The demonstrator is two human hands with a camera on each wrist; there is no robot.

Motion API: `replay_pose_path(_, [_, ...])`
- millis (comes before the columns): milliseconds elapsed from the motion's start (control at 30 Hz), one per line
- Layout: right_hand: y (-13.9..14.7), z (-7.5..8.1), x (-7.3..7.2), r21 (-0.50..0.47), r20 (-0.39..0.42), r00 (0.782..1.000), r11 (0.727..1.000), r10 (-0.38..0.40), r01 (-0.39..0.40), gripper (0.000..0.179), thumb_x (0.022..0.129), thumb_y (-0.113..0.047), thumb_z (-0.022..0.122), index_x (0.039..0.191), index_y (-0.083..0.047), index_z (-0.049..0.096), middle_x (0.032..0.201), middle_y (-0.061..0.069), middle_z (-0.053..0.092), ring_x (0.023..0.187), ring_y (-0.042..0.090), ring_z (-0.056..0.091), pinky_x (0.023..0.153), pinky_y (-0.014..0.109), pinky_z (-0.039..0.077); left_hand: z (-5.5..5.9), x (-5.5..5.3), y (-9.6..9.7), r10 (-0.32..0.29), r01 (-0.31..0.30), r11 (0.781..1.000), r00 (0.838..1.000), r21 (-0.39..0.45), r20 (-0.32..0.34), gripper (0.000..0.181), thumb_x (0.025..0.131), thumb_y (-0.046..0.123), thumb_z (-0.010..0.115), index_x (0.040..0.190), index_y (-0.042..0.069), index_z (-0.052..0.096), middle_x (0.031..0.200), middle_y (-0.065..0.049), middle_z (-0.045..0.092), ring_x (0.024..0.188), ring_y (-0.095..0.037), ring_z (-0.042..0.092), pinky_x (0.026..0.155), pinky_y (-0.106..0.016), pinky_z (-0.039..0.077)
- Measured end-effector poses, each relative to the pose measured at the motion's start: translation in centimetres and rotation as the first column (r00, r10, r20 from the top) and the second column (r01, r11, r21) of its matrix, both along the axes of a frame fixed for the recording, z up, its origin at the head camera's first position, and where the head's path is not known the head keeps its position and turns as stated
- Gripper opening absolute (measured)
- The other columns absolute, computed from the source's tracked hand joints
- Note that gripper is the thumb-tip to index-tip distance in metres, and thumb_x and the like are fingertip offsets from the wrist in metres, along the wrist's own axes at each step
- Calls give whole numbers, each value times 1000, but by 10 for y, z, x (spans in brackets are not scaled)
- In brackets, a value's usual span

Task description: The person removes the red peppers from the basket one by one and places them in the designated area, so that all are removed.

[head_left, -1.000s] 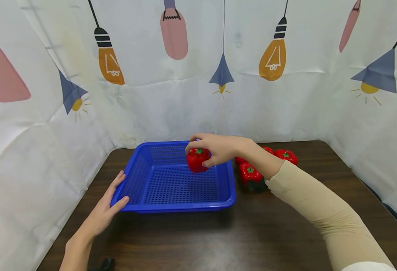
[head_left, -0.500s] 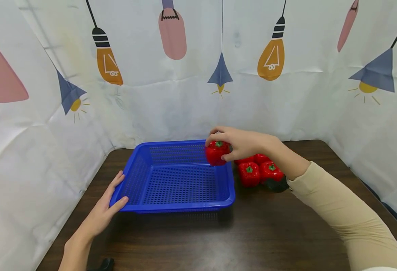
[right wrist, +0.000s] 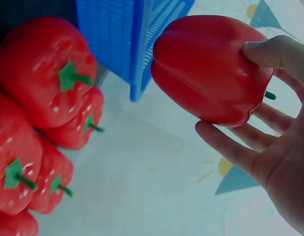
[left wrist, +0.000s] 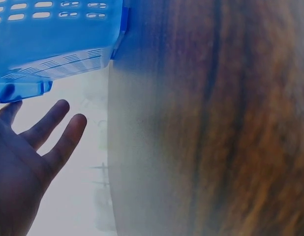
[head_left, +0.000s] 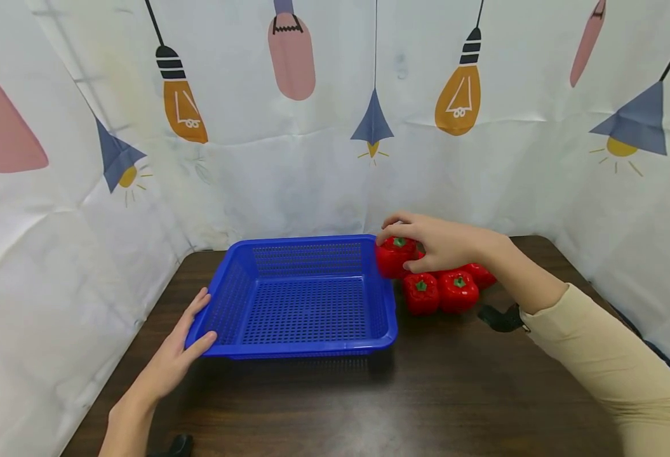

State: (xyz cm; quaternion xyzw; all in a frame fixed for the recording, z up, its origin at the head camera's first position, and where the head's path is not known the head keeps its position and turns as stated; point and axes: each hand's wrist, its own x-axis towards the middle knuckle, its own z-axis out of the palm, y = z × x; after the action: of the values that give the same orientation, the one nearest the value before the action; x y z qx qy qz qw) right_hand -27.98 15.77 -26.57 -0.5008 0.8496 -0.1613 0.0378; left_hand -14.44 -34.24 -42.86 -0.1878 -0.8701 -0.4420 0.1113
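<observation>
My right hand [head_left: 440,244] grips a red bell pepper [head_left: 394,257] with a green stem, by thumb and fingers. It is held up by the basket's right rim, over the other peppers. In the right wrist view the pepper [right wrist: 208,69] lies between the thumb and the fingertips. At the left, my left hand [head_left: 166,355] touches the near-left corner of a blue perforated basket [head_left: 312,348], thumb at the front rim. The left wrist view shows spread, fairly straight fingers [left wrist: 66,140] below the basket's rim. No pepper shows inside the basket.
Several red bell peppers [head_left: 457,292] cluster on the dark wooden table [head_left: 426,393], right of the basket. A dark strap end [head_left: 500,318] hangs from the right wrist. White patterned cloth [head_left: 289,184] encloses the table's back and sides.
My right hand, with the bell pepper, has moved right from above the basket to its right rim, uncovering more of the clustered peppers. Left hand and basket stay put.
</observation>
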Motion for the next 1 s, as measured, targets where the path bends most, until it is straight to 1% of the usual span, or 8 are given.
replay_pose_path(100, [11,-2,2,-9,2,1000,1000,-18,18,49,90,-8,72,137,-19,60,145,4,46,121,25,53,95,47,49,0,0,0,3,-3,1000,1000,-3,1,70,101,4,58,163,13,25,170,-13,12,152,-24,17,105,-7,20])
replay_pose_path(133, [14,-2,2,-13,0,1000,1000,-23,23,49,90,-8,72,137,-19,60,145,3,47,127,25,49,98,48,48,0,0,1,4,-4,1000,1000,-4,2,70,101,4,58,163,13,25,170,-12,12,152,-24,17,105,-7,20])
replay_pose_path(200, [22,-3,3,-20,0,999,999,-34,34,49,90,-7,71,136,-19,60,144,2,47,131,26,47,101,48,46,-1,-1,1,4,-4,1000,1000,-10,3,70,101,5,58,163,13,25,170,-12,12,152,-25,16,105,-7,19])
replay_pose_path(467, [52,-10,7,-83,35,997,994,-62,65,49,89,-2,71,134,-19,60,141,0,48,124,21,48,94,45,49,-1,-3,0,-2,2,1000,1000,-8,1,71,101,5,58,163,14,25,171,-9,12,152,-24,16,105,-7,19])
replay_pose_path(700, [81,-14,11,-132,71,994,987,-82,91,52,88,4,72,132,-20,60,141,0,47,125,22,47,87,39,55,-2,-4,0,-3,3,1000,1000,-10,4,71,101,5,59,163,15,26,171,-10,12,152,-26,16,105,-7,19])
replay_pose_path(767, [88,-15,12,-145,73,993,984,-93,102,52,87,6,72,131,-20,60,142,0,47,127,22,45,86,38,55,-2,-4,0,-3,3,1000,1000,-11,0,71,101,5,59,163,15,26,171,-10,12,153,-24,16,105,-7,19])
replay_pose_path(833, [94,-17,14,-144,57,992,982,-111,118,53,86,6,73,131,-20,60,142,0,48,127,22,45,86,38,56,-2,-4,0,-1,0,1000,1000,-15,-6,71,101,5,59,163,14,26,170,-11,13,152,-17,16,105,-7,19])
replay_pose_path(1000, [106,-21,17,-151,-9,991,980,-131,128,55,83,6,76,129,-21,62,141,-1,50,127,21,46,86,37,54,-1,-1,-2,6,-6,1000,1000,-17,-11,71,101,4,59,163,13,27,170,-12,13,149,-2,16,105,-7,18])
